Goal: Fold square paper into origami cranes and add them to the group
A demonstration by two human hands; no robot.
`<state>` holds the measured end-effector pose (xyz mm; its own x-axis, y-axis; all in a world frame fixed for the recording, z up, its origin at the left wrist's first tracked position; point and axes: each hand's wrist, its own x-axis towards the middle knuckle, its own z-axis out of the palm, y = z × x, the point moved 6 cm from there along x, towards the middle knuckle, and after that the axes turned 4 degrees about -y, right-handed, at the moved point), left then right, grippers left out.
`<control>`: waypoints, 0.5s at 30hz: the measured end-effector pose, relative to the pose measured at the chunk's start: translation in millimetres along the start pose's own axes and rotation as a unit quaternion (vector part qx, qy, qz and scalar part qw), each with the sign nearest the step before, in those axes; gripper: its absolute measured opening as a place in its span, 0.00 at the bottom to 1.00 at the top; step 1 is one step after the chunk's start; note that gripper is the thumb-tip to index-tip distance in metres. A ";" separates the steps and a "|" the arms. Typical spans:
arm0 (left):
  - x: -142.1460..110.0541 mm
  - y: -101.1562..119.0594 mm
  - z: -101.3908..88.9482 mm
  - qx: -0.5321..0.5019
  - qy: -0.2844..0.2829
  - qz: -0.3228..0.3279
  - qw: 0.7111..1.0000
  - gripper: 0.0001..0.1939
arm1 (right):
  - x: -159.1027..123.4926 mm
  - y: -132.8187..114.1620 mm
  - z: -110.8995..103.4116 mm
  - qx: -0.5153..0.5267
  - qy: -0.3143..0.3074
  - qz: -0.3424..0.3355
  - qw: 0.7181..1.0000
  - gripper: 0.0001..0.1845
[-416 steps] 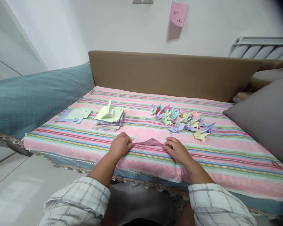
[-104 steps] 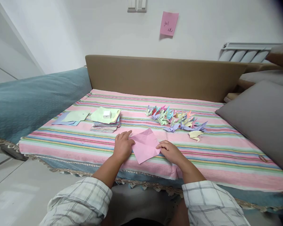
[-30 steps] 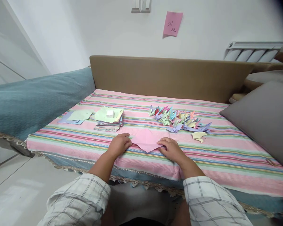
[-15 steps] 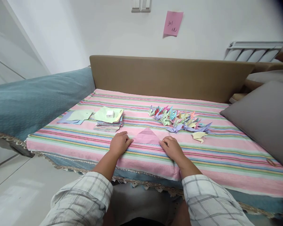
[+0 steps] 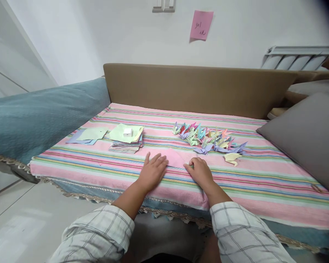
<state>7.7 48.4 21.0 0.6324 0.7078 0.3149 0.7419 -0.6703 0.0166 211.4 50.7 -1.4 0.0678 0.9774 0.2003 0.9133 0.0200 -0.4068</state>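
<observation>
A folded pink paper point(image 5: 177, 158) lies flat on the striped cloth point(image 5: 235, 179) in front of me. My left hand point(image 5: 152, 171) lies open with fingers stretched flat over the paper's left part. My right hand point(image 5: 199, 170) is curled, with its fingertips pinched at the paper's right corner. Behind the paper sits a heap of several coloured paper cranes point(image 5: 205, 138). To the left rear stands a stack of coloured paper sheets point(image 5: 126, 138) with a small white box point(image 5: 127, 131) on top.
A few loose sheets point(image 5: 87, 135) lie at the far left. A grey cushion point(image 5: 309, 135) leans at the right, a teal blanket point(image 5: 38, 113) at the left, a brown backrest point(image 5: 197, 87) behind. A pink note point(image 5: 201, 25) hangs on the wall.
The pink paper went from a raised triangle to lying flat. My left hand has opened and slid right onto the paper; my right hand stays at its right corner.
</observation>
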 end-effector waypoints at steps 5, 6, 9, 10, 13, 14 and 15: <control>-2.3 19.9 20.0 0.000 -0.052 0.033 0.998 0.35 | -0.1 1.3 0.8 -0.002 0.007 -0.005 1.000 0.12; -2.9 20.0 22.4 0.002 -0.059 0.029 0.998 0.35 | 0.0 1.5 0.9 -0.002 0.007 -0.005 1.000 0.12; -4.6 19.0 26.0 0.005 -0.073 0.019 0.997 0.35 | -0.7 0.0 -0.6 -0.004 0.010 -0.003 1.000 0.11; -5.1 18.8 26.3 0.005 -0.075 0.017 0.997 0.36 | -1.7 -2.5 -2.5 -0.006 0.018 -0.005 1.000 0.10; -6.2 19.1 26.2 0.004 -0.076 0.013 0.997 0.36 | -8.4 -19.6 -11.0 -0.011 0.060 -0.044 0.997 0.09; -6.5 19.5 26.1 0.004 -0.075 0.012 0.997 0.35 | -11.8 -28.1 -12.6 -0.011 0.066 -0.070 0.995 0.09; -6.7 19.7 26.1 0.004 -0.073 0.011 0.997 0.35 | -15.5 -37.6 -12.2 -0.008 0.058 -0.103 0.993 0.10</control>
<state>24.0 36.3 -5.5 0.6742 0.7180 0.1731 0.7286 -0.6849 0.0032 181.0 32.2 21.6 -0.0769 0.9221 0.3791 0.9188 0.2131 -0.3321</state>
